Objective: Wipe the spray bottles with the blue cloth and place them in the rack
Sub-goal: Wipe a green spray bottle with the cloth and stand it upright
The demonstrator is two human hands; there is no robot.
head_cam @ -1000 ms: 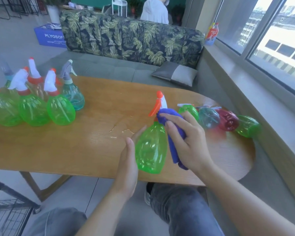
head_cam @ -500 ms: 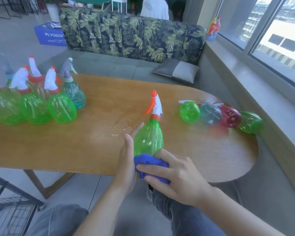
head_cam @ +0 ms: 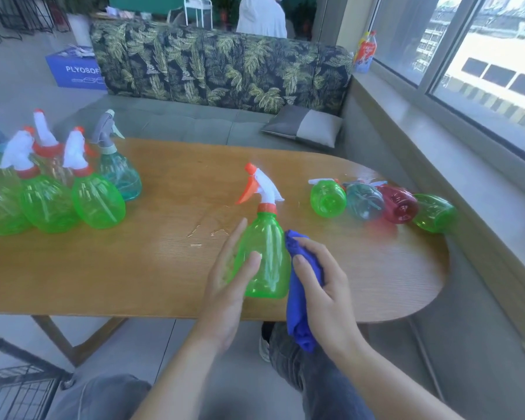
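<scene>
A green spray bottle (head_cam: 265,253) with a white and orange trigger head stands upright near the table's front edge. My left hand (head_cam: 228,286) holds its left side, thumb across the front and fingers behind. My right hand (head_cam: 325,292) grips the blue cloth (head_cam: 297,304) and presses it against the bottle's right side; the cloth's tail hangs below the table edge. Several upright bottles (head_cam: 97,198) stand grouped at the left. Several more bottles (head_cam: 328,198) lie on their sides at the right.
The wooden table (head_cam: 164,262) has a rounded right end. A black wire rack (head_cam: 15,386) shows at the bottom left, beside my knee. A leaf-patterned sofa (head_cam: 219,65) and a window ledge (head_cam: 437,140) bound the far side and right. A person stands behind the sofa.
My right hand with the cloth slid from the bottle's neck down to its base, then came up to its right side. The bottle now stands straighter; my left hand has kept its hold.
</scene>
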